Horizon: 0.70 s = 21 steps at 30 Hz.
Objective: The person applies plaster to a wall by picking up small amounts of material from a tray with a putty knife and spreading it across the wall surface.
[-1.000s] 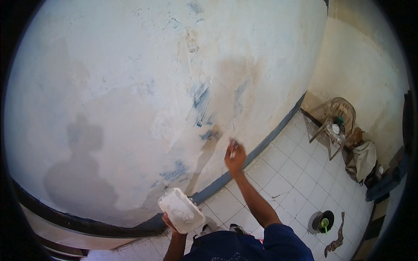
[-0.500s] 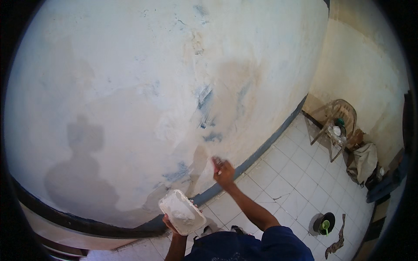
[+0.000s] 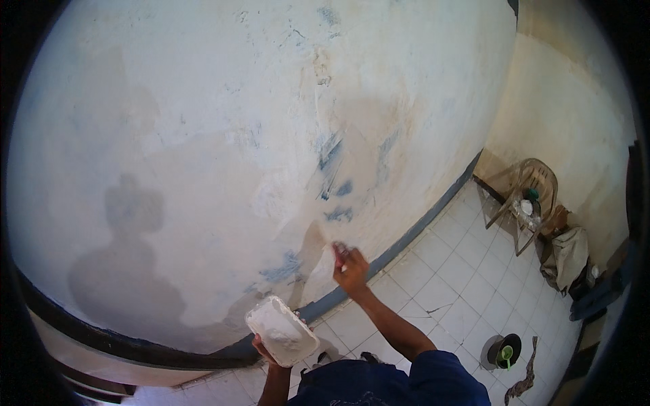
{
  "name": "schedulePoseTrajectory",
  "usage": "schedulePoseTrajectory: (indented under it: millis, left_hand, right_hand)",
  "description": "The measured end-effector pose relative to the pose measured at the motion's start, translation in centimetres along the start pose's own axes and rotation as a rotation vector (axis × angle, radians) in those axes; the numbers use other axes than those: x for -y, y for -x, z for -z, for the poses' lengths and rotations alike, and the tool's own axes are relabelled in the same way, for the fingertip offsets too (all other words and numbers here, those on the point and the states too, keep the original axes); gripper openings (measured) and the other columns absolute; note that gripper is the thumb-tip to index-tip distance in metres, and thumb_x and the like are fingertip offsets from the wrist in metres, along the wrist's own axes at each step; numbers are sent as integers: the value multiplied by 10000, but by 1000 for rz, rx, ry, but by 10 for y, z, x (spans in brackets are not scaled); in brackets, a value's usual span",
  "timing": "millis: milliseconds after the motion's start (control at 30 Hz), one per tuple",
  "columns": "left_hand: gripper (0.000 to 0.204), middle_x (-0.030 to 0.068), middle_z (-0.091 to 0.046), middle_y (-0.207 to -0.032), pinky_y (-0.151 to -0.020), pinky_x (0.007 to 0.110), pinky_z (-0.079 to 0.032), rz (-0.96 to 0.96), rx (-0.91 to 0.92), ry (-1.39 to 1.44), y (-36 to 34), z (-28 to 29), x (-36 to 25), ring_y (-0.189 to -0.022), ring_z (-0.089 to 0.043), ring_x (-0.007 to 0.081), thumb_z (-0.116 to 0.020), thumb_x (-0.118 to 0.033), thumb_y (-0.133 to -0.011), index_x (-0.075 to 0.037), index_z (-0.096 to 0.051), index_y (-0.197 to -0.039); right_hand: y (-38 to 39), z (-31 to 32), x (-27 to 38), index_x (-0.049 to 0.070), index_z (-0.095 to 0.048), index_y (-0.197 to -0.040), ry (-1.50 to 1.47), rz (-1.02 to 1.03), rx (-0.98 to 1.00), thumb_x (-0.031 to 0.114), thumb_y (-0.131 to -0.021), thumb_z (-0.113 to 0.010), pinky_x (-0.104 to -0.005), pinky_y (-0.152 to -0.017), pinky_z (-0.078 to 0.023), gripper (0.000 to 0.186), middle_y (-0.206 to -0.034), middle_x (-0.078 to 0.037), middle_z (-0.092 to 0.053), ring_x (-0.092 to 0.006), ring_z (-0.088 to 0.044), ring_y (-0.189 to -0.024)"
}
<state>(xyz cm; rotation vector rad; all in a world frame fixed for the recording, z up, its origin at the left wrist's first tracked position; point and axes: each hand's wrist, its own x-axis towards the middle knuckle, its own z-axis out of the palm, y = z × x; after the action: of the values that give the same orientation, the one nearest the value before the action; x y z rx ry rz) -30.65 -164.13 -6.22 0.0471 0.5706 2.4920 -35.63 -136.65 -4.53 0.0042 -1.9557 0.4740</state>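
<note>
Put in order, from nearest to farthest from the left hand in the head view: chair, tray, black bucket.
From the left hand:
1. Tray, held in it.
2. Black bucket, at the picture's lower right.
3. Chair, higher up on the right side.
</note>
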Motion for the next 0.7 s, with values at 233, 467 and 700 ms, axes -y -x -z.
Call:
schedulePoseTrajectory:
  millis: [233,467,700]
  left_hand:
    - [918,203,-557,-1208,-912,692,-428,18,38,11,-3,-12,-3,-1083,-573,420,-588,-710,-695,-185,-379,-1419]
    - [930,212,-541,-1242,-925,694,-420,71,42,12,-7,1,-10,-1118,-553,434,-585,-713,-715,-181,-351,-1441]
    - [973,223,-520,-1285,-937,696,-408,131,137,26,-14,-6,4,-1136,-544,436,-560,-745,-718,-185,-307,-1473]
  right_hand:
    - [-57,-25,-15,19,-680,-1082,221,-321,-197,26,-657,-677,-401,-719,-533,425,-1069,-161,-627,-347,-616,-878]
    - [26,0,7,1,-679,-1055,13,-196,29,-5,-682,-668,-405,-698,-529,373,-918,-152,-634,-332,-613,-787]
    - [-71,18,-77,50,-688,-1124,341,-255,-428,29,-693,-678,-391,-719,-513,432,-956,-148,-623,-322,-611,-845]
